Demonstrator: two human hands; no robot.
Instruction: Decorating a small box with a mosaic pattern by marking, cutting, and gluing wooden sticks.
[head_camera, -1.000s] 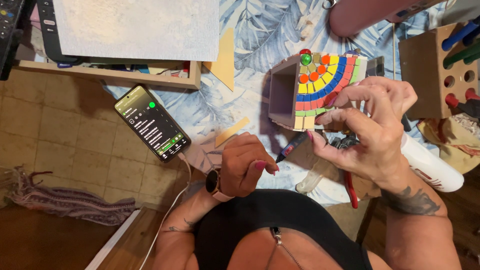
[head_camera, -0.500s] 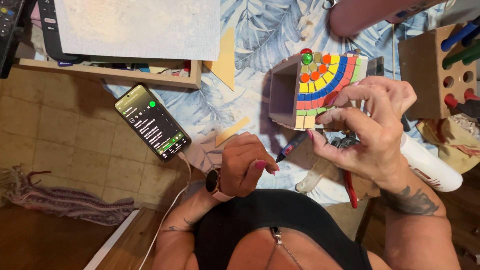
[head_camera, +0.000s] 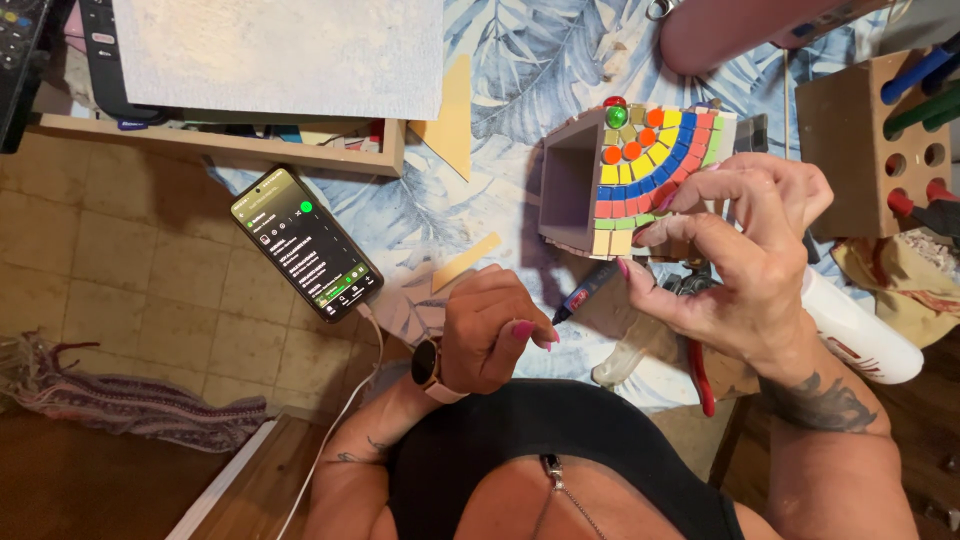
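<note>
A small open wooden box (head_camera: 570, 185) lies on its side on the leaf-print cloth (head_camera: 520, 60). Its side facing me carries a rainbow mosaic of coloured tiles (head_camera: 650, 165) with round red, orange and green beads. My right hand (head_camera: 745, 255) rests its fingertips on the lower edge of the mosaic and grips a dark marker pen (head_camera: 585, 292), tip pointing down-left. My left hand (head_camera: 490, 335), with a watch on the wrist, is curled into a fist on the cloth just left of the pen tip. I cannot see anything in it.
A lit phone (head_camera: 305, 245) on a white cable lies at the left. A shallow wooden tray under a white board (head_camera: 275, 55) sits at the back left. A wooden tool block (head_camera: 860, 140), a white bottle (head_camera: 860, 330) and red-handled pliers (head_camera: 700, 375) are at the right. Another person's arm (head_camera: 740, 30) lies across the top.
</note>
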